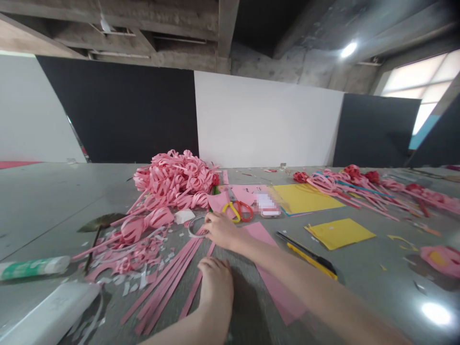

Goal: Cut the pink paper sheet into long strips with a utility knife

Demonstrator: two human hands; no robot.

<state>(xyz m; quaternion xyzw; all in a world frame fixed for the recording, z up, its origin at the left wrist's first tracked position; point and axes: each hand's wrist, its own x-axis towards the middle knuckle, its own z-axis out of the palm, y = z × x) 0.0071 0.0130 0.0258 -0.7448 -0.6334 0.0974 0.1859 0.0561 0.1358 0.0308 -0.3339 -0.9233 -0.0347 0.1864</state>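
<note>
My right hand [220, 230] is closed on the right rim of a roll of clear tape [196, 227] that lies on the floor. Closer to me, my left hand [216, 277] has its fingers curled down over a single pink paper strip [189, 298]; its fingertips are partly hidden. To the left of that strip, several long pink paper strips [168, 285] fan out side by side. A pink paper sheet [271, 273] lies under my right forearm. Scissors [238, 211] with red and yellow handles lie just beyond my right hand.
Behind the tape rises a heap of curled pink paper [174, 177]. Paper scraps [140, 258], a white box [53, 314] and a green-white tube [34, 268] are on the left. Rightward lie a phone [266, 205], a cutter knife [312, 258], yellow paper [341, 234] and paper flowers [352, 187].
</note>
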